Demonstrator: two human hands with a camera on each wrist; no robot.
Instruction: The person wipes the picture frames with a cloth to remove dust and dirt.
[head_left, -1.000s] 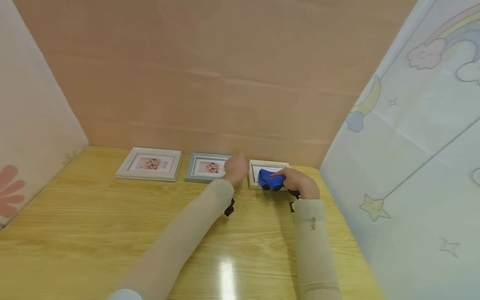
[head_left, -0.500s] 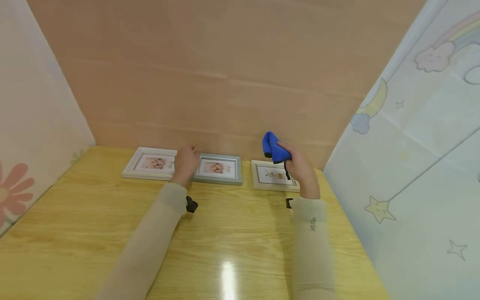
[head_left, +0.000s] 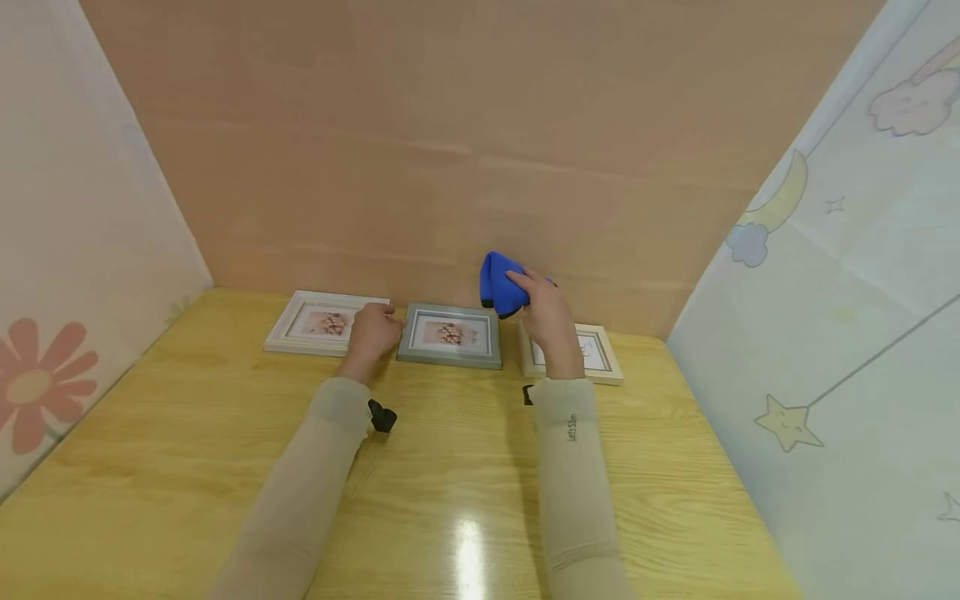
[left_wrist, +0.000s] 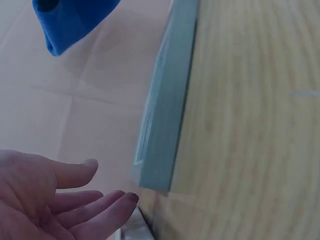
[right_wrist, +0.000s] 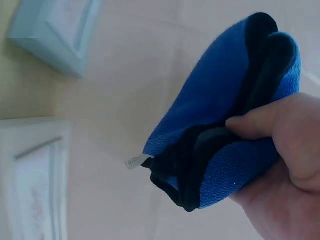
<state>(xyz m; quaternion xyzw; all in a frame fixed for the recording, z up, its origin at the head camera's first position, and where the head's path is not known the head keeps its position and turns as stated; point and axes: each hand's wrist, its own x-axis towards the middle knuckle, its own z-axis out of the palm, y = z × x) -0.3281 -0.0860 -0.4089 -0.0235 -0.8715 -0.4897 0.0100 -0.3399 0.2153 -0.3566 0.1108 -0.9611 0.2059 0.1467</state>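
A folded blue cloth (head_left: 501, 286) with black edging is pinched between the thumb and fingers of my right hand (head_left: 550, 318), raised above the table. The right wrist view shows the cloth (right_wrist: 215, 115) with a small white tag. My left hand (head_left: 373, 333) is over the right edge of the white picture frame (head_left: 300, 346), beside the blue-grey picture frame (head_left: 450, 360). In the left wrist view the left hand (left_wrist: 60, 200) has loosely bent fingers near the end of the blue-grey frame (left_wrist: 167, 120), holding nothing. My right hand partly covers a cream picture frame (head_left: 611, 367).
The three frames lie in a row at the back of a wood-grain table (head_left: 450, 450). Behind them rises a tan backdrop (head_left: 450, 167). Patterned panels stand at the left (head_left: 90, 208) and at the right (head_left: 847, 292). Black wrist-camera parts (head_left: 382, 415) hang below the sleeves.
My right hand has lifted the blue cloth off the cream frame and moved left with it. My left hand has moved left from the blue-grey frame to the white frame's edge.
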